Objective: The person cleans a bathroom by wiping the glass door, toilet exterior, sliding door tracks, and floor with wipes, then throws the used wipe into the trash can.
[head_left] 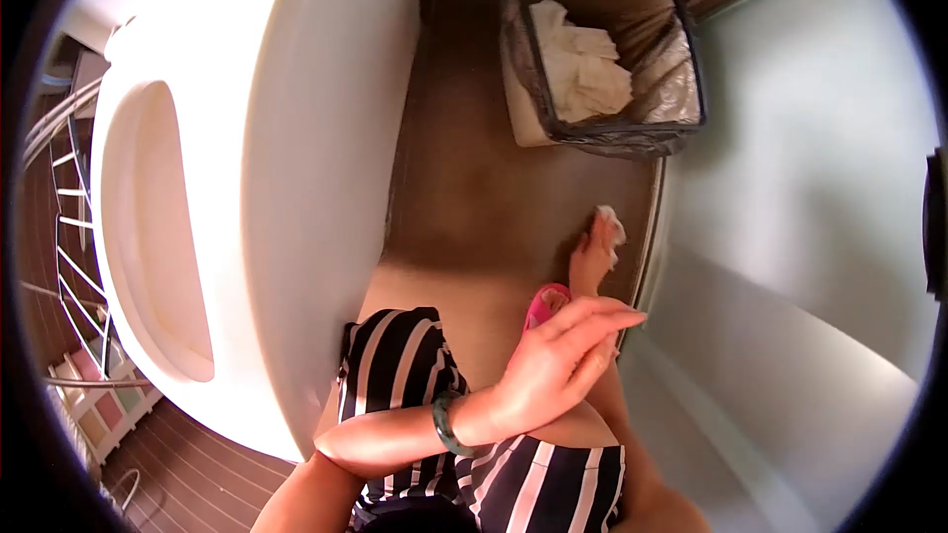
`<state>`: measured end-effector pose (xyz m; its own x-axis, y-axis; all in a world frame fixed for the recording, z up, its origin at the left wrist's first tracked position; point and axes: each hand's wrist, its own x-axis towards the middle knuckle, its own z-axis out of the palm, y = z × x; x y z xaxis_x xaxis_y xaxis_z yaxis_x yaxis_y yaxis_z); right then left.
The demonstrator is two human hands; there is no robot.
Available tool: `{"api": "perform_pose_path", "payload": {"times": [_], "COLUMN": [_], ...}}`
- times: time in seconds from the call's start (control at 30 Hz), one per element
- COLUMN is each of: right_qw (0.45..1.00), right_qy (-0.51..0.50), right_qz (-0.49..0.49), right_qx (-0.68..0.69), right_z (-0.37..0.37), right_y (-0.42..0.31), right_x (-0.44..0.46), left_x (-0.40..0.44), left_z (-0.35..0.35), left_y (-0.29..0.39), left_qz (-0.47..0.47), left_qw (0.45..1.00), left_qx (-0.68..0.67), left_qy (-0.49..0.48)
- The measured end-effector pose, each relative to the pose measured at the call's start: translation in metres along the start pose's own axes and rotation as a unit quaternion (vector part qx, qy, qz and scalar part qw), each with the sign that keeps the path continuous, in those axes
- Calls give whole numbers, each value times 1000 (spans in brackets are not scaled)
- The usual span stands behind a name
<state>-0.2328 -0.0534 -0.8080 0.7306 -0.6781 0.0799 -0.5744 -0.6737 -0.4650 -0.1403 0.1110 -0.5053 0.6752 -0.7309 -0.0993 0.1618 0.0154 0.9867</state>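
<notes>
My left hand [563, 360], with a dark green bangle [449, 424] at the wrist, hovers over or rests by my right knee; which one I cannot tell. Its fingers are stretched out and it holds nothing visible. Lower down, close to the floor, my right hand [592, 255] grips a crumpled white tissue [612, 227]. The left hand partly covers the right forearm. Beside the right hand is a foot in a pink slipper [546, 304], partly hidden behind the left hand. Black-and-white striped shorts [395, 355] cover my thighs.
A bin [526, 104] lined with a dark bag holds crumpled white paper [583, 69]. A white tub-like fixture [316, 138] stands on the left, near a wire rack [79, 247]. A frosted panel [790, 158] borders the brown floor [474, 197] on the right.
</notes>
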Motion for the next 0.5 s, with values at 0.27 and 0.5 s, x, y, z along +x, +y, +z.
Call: {"api": "perform_pose_path", "payload": {"times": [0.27,0.5], "right_qw": [950,943], "right_qy": [-177,-140], "right_qz": [-210,-270], "right_qx": [148,138], "right_z": [89,181], "right_y": [-159,-219], "right_x": [63,187], "left_x": [7,12], "left_z": [-19,-31], "left_y": [7,0], "left_qz": [-3,19], "left_qw": [999,994], "left_qx": [3,-17], "left_qy": [37,106]}}
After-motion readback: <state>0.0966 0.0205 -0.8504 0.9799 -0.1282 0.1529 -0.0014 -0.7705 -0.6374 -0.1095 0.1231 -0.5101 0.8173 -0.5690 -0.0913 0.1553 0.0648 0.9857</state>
